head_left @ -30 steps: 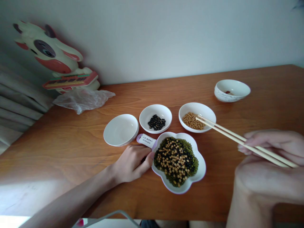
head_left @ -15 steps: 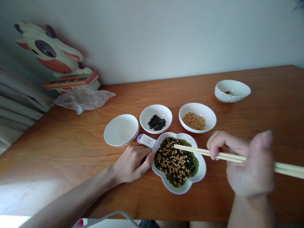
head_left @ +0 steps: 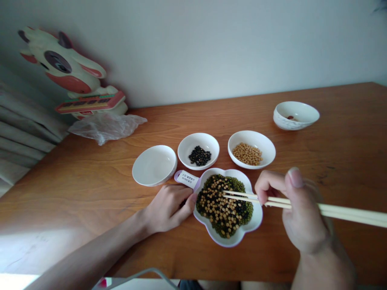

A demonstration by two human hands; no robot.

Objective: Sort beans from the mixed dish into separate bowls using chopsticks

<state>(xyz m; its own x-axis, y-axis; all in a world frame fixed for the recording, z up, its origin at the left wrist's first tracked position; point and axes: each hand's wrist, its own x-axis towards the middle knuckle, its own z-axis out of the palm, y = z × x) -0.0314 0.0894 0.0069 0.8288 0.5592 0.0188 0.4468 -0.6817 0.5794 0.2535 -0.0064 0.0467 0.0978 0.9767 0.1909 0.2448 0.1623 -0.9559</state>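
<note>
Holding two chopsticks (head_left: 279,200): right hand (head_left: 302,215) | one scalloped dish (head_left: 256,215): left hand (head_left: 171,207) | four bowls (head_left: 155,165)

Pale wall (head_left: 211,52), brown wooden table (head_left: 341,137) (glare (head_left: 22,249) at left), folded grey curtain (head_left: 24,125)

The light is dim and cool; glare whitens the table (head_left: 27,245) at lower left; the right hand (head_left: 302,219) looks slightly blurred.

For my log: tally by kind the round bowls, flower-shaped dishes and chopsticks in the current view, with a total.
Round bowls: 4
Flower-shaped dish: 1
Chopsticks: 2
Total: 7
</note>
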